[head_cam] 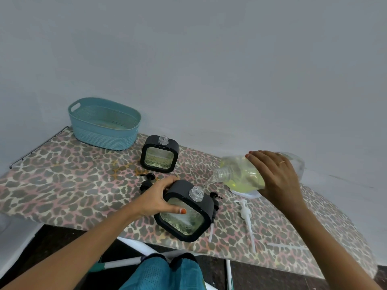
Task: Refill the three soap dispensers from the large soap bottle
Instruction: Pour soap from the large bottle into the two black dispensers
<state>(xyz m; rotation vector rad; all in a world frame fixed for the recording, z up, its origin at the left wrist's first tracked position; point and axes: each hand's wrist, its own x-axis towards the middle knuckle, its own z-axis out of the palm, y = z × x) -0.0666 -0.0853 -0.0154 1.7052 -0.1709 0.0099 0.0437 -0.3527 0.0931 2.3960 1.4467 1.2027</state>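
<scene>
My right hand (276,176) grips the large clear soap bottle (240,172), tipped on its side with yellow-green soap inside. A thin stream runs from its open neck into the open neck of a black square dispenser (188,216). My left hand (159,197) holds that dispenser by its left side, tilted toward me. A second black dispenser (160,156) stands upright behind it with its neck uncapped. Only two dispensers are in view.
A teal plastic basket (104,124) sits at the back left of the leopard-print table (62,185). Black pump heads (147,181) (215,198), a white pump with tube (246,216), a loose tube (287,246) and a white cap (247,193) lie around the dispensers.
</scene>
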